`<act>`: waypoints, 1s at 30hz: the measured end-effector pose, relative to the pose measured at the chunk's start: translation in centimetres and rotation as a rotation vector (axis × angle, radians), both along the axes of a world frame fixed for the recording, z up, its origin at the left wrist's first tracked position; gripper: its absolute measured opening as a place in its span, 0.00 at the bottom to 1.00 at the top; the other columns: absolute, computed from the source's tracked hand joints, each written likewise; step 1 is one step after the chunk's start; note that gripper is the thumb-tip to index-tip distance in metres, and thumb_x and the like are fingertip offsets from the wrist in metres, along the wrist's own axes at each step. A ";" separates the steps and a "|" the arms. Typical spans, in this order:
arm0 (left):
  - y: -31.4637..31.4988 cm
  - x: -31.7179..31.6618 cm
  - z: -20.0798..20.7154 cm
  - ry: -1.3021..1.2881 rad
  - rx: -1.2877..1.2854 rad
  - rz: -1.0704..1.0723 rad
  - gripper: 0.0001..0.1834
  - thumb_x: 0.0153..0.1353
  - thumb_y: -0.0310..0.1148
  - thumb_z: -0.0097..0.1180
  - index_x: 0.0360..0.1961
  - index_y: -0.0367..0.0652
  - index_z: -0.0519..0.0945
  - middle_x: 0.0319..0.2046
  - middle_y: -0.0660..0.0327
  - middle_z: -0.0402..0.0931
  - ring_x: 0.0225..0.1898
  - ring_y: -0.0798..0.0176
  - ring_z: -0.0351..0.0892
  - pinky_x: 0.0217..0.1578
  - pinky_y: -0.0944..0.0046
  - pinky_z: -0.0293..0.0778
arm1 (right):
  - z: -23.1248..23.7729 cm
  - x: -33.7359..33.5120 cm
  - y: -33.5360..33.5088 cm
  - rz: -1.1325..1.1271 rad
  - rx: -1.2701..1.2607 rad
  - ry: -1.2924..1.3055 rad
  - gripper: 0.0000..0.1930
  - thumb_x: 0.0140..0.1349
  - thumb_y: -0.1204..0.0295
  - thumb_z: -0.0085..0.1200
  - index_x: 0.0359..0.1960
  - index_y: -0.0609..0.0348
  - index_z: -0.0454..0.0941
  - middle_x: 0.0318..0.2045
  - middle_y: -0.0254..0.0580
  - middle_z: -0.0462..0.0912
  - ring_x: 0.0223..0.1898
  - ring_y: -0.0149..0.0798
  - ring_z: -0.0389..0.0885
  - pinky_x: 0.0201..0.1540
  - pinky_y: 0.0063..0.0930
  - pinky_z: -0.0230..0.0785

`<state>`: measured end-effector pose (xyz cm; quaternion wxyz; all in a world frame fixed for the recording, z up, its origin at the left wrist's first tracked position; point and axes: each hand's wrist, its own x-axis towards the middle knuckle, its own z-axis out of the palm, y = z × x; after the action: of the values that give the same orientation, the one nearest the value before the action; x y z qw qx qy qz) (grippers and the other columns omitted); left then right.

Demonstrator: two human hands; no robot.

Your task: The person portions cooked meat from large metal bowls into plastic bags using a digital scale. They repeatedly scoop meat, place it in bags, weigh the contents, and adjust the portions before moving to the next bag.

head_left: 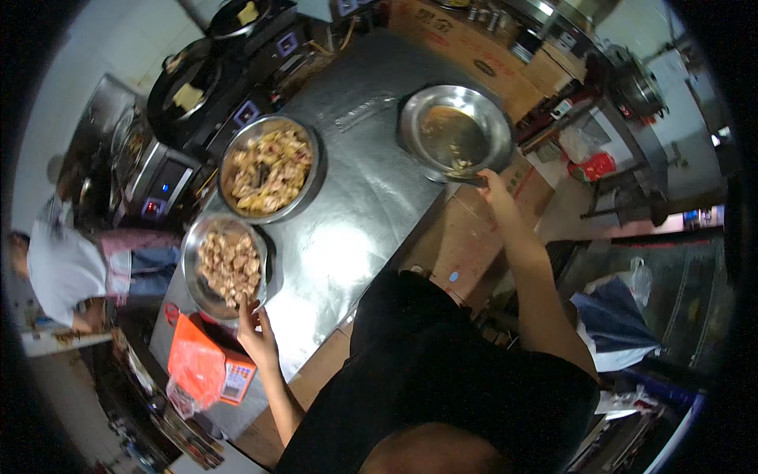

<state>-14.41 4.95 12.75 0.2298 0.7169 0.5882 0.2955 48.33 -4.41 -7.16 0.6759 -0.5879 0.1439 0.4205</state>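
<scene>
My left hand (257,338) is at the near rim of a steel bowl (189,276) of chopped meat chunks (227,265). Its fingers are stretched out and apart, with the tips over the rim; no piece shows in them. Beyond stands a deeper steel basin (314,178) heaped with pale yellowish meat pieces (268,170). Across the table, my right hand (491,188) is closed round the dark handle of a utensil (467,180) at the near rim of a wide steel basin (499,130). That basin has brownish liquid and small pale bits inside. The utensil's working end is unclear.
An orange scale (237,378) with a red plastic bag (196,367) sits by my left forearm. Burners with dark pans (189,79) line the far left side. Cardboard boxes (450,43) edge the metal table (355,150). Another person (71,257) stands at the left.
</scene>
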 end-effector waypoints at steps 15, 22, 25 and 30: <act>-1.3 23.5 -0.4 -0.026 0.013 -0.378 0.25 0.61 0.23 0.54 0.60 0.39 0.69 0.39 0.49 0.80 0.33 0.62 0.77 0.35 0.64 0.73 | 5.4 1.8 0.3 0.593 -0.044 -0.030 0.37 0.58 0.51 0.60 0.61 0.63 0.61 0.56 0.53 0.70 0.50 0.46 0.77 0.49 0.40 0.75; -5.6 45.1 -2.7 -0.137 0.058 -0.783 0.30 0.50 0.21 0.63 0.57 0.37 0.72 0.25 0.59 0.76 0.31 0.63 0.75 0.43 0.61 0.72 | 0.8 9.5 -18.9 0.198 0.107 -0.525 0.14 0.55 0.72 0.62 0.43 0.62 0.77 0.34 0.37 0.80 0.37 0.33 0.77 0.40 0.28 0.71; -9.1 54.2 -1.7 -0.176 -0.122 -0.934 0.31 0.49 0.21 0.64 0.57 0.37 0.73 0.23 0.61 0.74 0.28 0.67 0.72 0.39 0.65 0.73 | 3.8 10.8 -30.1 0.140 -0.081 -0.423 0.26 0.54 0.75 0.61 0.56 0.64 0.72 0.46 0.45 0.77 0.46 0.36 0.75 0.48 0.30 0.69; -14.2 69.3 -1.5 0.004 -0.129 -1.470 0.53 0.45 0.30 0.69 0.71 0.50 0.50 0.63 0.51 0.63 0.66 0.48 0.58 0.60 0.37 0.55 | 3.1 9.0 -40.3 -0.154 -0.290 -0.565 0.34 0.56 0.73 0.63 0.65 0.61 0.62 0.54 0.48 0.75 0.51 0.39 0.75 0.55 0.33 0.66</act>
<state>54.89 -9.20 11.29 0.4091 0.9116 -0.0274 0.0288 57.30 -44.67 -4.05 0.6282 -0.7588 0.0531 0.1635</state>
